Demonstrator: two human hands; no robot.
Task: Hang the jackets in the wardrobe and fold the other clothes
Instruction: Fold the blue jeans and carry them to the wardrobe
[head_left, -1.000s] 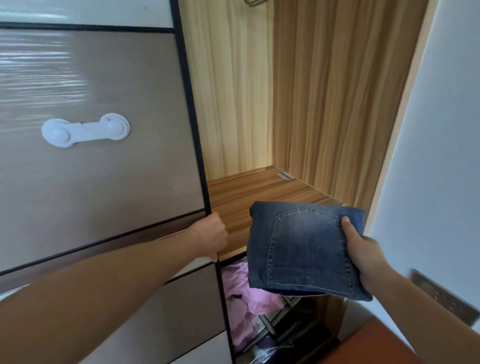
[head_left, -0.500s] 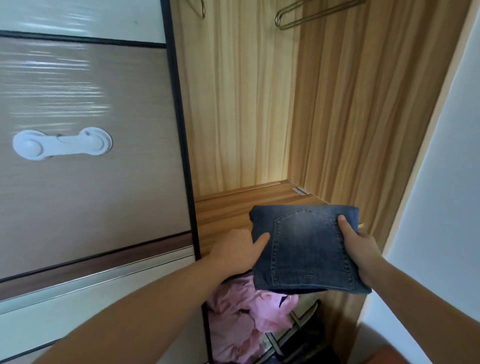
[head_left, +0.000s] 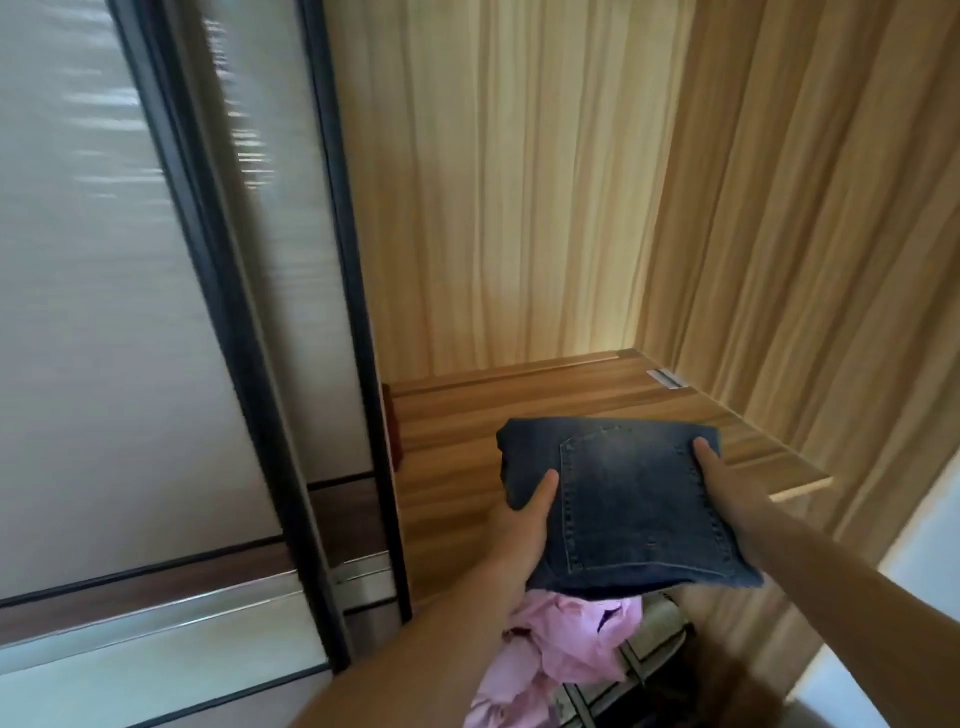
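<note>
A folded pair of dark blue jeans (head_left: 628, 499), back pocket up, is held in front of the open wardrobe, over the front of its wooden shelf (head_left: 467, 441). My left hand (head_left: 522, 525) grips the jeans' left edge, thumb on top and fingers under. My right hand (head_left: 722, 478) grips the right edge the same way. The far end of the jeans lies over the shelf; whether it touches the wood I cannot tell.
The sliding wardrobe door (head_left: 156, 312) with its black frame stands at the left. Wood-grain walls close the compartment behind and to the right. A crumpled pink garment (head_left: 561, 649) lies in the space below the shelf. A white wall (head_left: 893, 623) is at the lower right.
My left hand let go of the sliding door's edge and took the jeans' left side. The door now stands further left. The jeans have moved forward over the shelf.
</note>
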